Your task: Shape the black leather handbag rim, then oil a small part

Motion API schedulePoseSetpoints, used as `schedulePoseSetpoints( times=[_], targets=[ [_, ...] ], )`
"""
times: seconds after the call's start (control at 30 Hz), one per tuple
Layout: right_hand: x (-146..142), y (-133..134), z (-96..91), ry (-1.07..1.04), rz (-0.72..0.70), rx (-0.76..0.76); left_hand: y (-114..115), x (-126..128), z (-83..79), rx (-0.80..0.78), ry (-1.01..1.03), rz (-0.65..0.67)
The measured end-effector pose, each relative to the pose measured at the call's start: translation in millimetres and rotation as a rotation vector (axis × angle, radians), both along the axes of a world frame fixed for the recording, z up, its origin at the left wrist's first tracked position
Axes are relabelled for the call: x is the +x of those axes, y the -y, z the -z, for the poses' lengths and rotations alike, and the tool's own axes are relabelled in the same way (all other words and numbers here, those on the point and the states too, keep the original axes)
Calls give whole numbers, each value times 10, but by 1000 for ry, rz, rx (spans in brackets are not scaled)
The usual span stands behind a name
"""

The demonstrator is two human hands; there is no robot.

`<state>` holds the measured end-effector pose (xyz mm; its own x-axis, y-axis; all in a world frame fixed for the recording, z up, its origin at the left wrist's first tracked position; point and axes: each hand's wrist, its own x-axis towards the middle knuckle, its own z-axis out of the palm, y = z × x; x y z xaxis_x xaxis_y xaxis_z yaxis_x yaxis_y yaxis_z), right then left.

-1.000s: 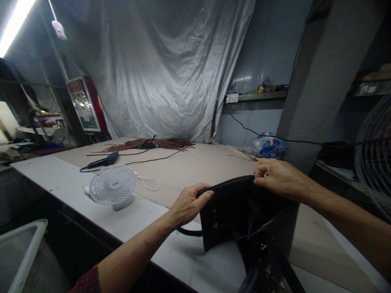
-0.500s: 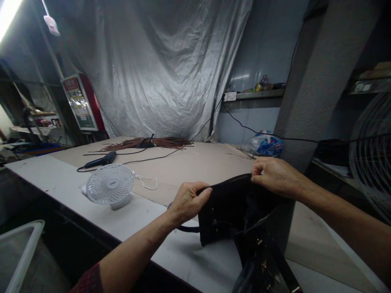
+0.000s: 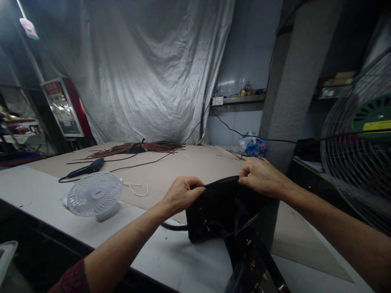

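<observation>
A black handbag (image 3: 210,207) with gold-coloured metal fittings stands on the table before me, its top spread apart. My left hand (image 3: 185,193) pinches the far rim near its left corner, thumb on the near side. Further right on that same rim, my right hand (image 3: 259,177) grips the edge with curled fingers. One dark handle loops out behind the bag at the left; another strap (image 3: 269,264) with gold hardware hangs on the near side. The bag's inside is dark, and its contents cannot be made out.
On the white and tan table (image 3: 171,248) stand a small white fan (image 3: 96,193), a dark corded tool (image 3: 87,167) and a bundle of brown cords (image 3: 143,147). A plastic bag (image 3: 252,145) lies at the back. A large wire-caged fan (image 3: 351,134) stands at right.
My view has turned slightly right, so the scene sits further left and more of the large fan shows. Both hands keep their hold on the handbag's rim.
</observation>
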<state>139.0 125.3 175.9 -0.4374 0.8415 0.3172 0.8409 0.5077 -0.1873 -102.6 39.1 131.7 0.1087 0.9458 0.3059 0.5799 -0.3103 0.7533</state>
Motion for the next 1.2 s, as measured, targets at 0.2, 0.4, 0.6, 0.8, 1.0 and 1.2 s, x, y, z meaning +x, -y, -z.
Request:
schedulePoseSetpoints(
  times=[0.2,0.4,0.6,0.8,1.0,1.2],
  targets=[
    [-35,98,-52,-17,45,-43,-53,99,-294,16,-413,-12],
    [30,102,-17,-60,58,-20,-168,364,-383,118,-635,41],
    [51,129,-15,-93,44,-19,-229,331,-322,107,-501,63],
    [28,117,6,-88,54,4,-396,441,-437,-38,-544,64],
    [41,98,19,-90,78,-1,-626,675,-443,93,-528,205],
    [86,100,37,-251,-57,15,-598,734,-460,84,-516,56]
  ],
)
